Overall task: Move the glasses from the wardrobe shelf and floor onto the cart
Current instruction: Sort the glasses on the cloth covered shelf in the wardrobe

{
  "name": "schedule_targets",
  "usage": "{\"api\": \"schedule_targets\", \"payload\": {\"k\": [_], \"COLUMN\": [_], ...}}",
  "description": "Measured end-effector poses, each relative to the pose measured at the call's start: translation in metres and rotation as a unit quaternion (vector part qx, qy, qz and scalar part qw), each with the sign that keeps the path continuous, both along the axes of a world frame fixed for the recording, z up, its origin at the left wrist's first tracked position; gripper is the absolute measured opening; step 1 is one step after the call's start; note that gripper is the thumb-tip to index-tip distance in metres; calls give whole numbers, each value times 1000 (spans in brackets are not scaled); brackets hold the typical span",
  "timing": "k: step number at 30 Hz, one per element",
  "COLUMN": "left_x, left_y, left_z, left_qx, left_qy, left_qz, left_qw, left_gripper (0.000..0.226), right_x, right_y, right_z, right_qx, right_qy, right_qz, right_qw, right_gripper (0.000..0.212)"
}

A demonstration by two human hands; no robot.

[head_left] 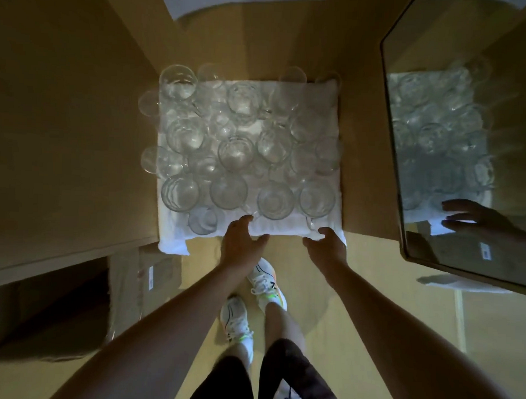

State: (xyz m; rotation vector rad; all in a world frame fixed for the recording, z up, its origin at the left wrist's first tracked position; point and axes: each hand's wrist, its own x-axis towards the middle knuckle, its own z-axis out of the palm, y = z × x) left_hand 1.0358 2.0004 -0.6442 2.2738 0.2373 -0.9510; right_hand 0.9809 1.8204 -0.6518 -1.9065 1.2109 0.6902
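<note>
Upright, mouths up, glasses [236, 153] crowd a towel [174, 241] whose near edge both hands' grips pinch.

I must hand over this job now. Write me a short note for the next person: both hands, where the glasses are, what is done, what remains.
Left hand: holds the near edge of the white towel, no glass.
Right hand: grips the same edge, further right.
Glasses: many, packed on the towel inside the wardrobe; the mirror door stands open at right.
Done: nothing visible; the cart is out of view.
Left: move all glasses to the cart.
</note>
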Motion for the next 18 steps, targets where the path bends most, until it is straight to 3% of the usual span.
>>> {"api": "schedule_targets", "payload": {"k": [7, 13, 18], "left_x": [3, 10, 13], "left_y": [-11, -17, -19], "left_z": [-36, -62, -75], "left_qx": [-1, 18, 36], "left_qy": [12, 13, -20], "left_qz": [54, 40, 42], "left_qw": [998, 999, 998], "left_gripper": [69, 69, 52], "right_x": [5, 13, 15], "right_y": [-10, -13, -14], "right_z": [-45, -71, -89], "right_qx": [4, 40, 99], "right_qy": [-5, -16, -48], "right_qz": [-62, -109, -182], "right_qw": [998, 993, 977], "right_gripper": [57, 54, 51]}}
